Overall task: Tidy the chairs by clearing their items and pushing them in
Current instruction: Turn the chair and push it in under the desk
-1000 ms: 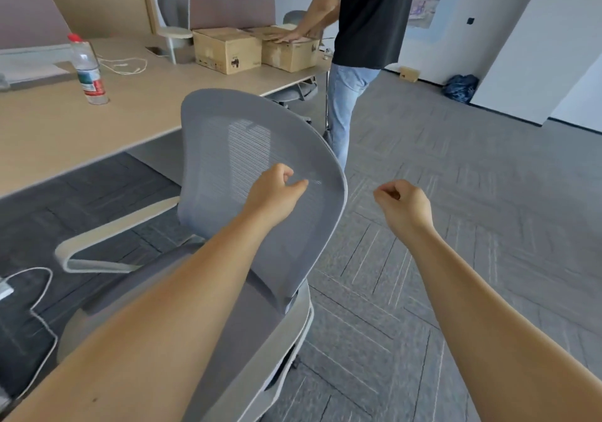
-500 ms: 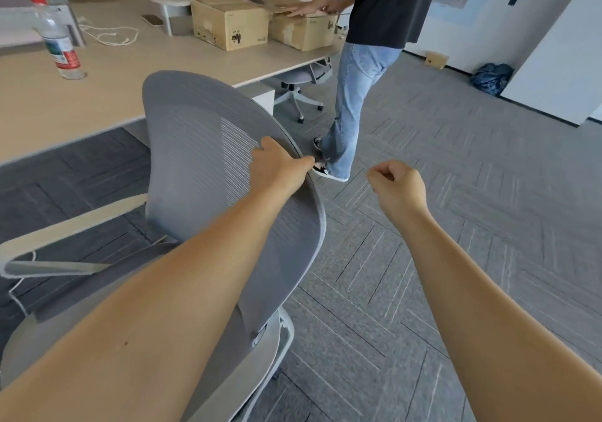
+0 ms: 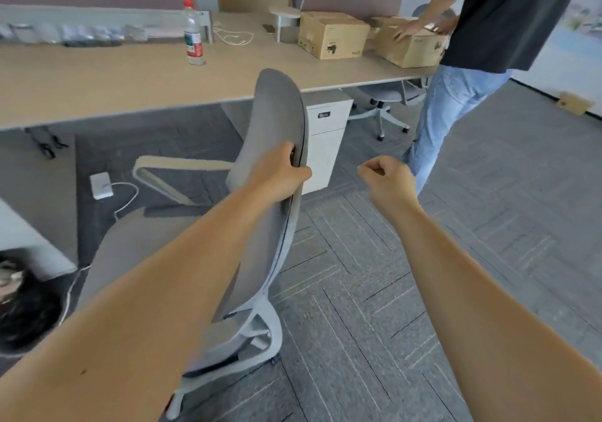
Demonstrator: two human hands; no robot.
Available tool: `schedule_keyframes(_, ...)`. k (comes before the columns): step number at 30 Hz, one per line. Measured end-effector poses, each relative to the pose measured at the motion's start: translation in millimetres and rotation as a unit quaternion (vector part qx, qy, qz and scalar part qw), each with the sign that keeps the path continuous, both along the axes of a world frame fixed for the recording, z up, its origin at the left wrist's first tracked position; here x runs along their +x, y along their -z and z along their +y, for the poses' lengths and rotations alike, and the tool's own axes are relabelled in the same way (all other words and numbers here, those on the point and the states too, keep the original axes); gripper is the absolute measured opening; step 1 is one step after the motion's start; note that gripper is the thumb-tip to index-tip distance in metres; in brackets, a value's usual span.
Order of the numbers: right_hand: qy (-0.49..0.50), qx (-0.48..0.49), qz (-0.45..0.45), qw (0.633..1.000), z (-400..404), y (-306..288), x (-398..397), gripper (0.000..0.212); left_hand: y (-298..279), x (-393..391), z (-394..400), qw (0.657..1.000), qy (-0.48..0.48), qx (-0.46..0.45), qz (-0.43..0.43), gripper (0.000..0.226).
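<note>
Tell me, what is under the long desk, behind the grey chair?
Under the desk stand a white drawer cabinet and another chair. The grey chair, gripped by the left hand, covers part of the cabinet.

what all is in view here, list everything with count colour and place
office chair: 1, grey, pulled out in front of the desk
desk: 1, light wood, across the top
water bottle: 1, clear with red cap, upright on desk
cardboard boxes: 2, brown, on desk's right end
cable: 1, white, on desk
drawer cabinet: 1, white, under desk
second chair: 1, grey, tucked under desk
standing person: 1, black shirt, jeans, touching a box
left hand: gripping chair back edge
right hand: fisted, empty
</note>
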State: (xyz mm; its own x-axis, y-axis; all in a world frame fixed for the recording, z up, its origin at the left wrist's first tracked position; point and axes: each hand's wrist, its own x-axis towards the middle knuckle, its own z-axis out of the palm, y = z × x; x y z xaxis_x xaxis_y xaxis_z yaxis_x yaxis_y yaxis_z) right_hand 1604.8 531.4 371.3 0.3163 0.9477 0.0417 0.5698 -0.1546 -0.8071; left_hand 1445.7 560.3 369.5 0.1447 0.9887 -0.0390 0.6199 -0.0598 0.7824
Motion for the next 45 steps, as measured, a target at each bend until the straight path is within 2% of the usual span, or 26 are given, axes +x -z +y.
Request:
schedule_keyframes(3, -0.031, -0.006, 0.003, 0.999, -10, 2, -8, 0.012, -4, -22, -28, 0.999, 0.038, -0.015, -0.009, 0.036)
schedule_keyframes(6, -0.062, 0.003, -0.006, 0.998, -17, 1, -25, 0.018, -9, -48, -52, 0.997, 0.064, -0.042, 0.0, 0.037)
schedule_keyframes(9, -0.088, 0.012, -0.016, 0.996, -25, -1, -50, 0.023, -12, -74, -78, 0.996, 0.068, -0.058, 0.004, 0.039)
schedule_keyframes(12, -0.105, 0.029, -0.047, 0.993, -37, -1, -76, 0.029, -16, -103, -104, 0.998, 0.048, -0.052, 0.003, 0.029)
schedule_keyframes(17, -0.125, 0.076, -0.128, 0.981, -62, -5, -105, 0.054, -25, -144, -139, 0.996, -0.002, -0.017, 0.084, 0.035)
schedule_keyframes(23, -0.178, 0.077, -0.223, 0.955, -76, -13, -119, 0.07, -29, -155, -160, 0.983, -0.081, 0.105, 0.125, 0.038)
schedule_keyframes(27, -0.228, 0.04, -0.302, 0.925, -66, -12, -123, 0.066, -19, -152, -158, 0.963, -0.136, 0.099, 0.211, 0.039)
schedule_keyframes(30, -0.253, 0.047, -0.319, 0.912, -60, -7, -128, 0.055, -9, -152, -156, 0.937, -0.197, 0.091, 0.273, 0.043)
schedule_keyframes(34, -0.279, 0.107, -0.316, 0.901, -58, -2, -143, 0.053, 3, -167, -156, 0.921, -0.244, 0.097, 0.288, 0.055)
schedule_keyframes(38, -0.25, 0.167, -0.322, 0.898, -56, 4, -157, 0.057, 3, -189, -147, 0.927, -0.244, 0.118, 0.259, 0.054)
schedule_keyframes(45, -0.274, 0.167, -0.321, 0.891, -23, 4, -170, 0.058, 10, -206, -113, 0.914, -0.255, 0.168, 0.268, 0.056)
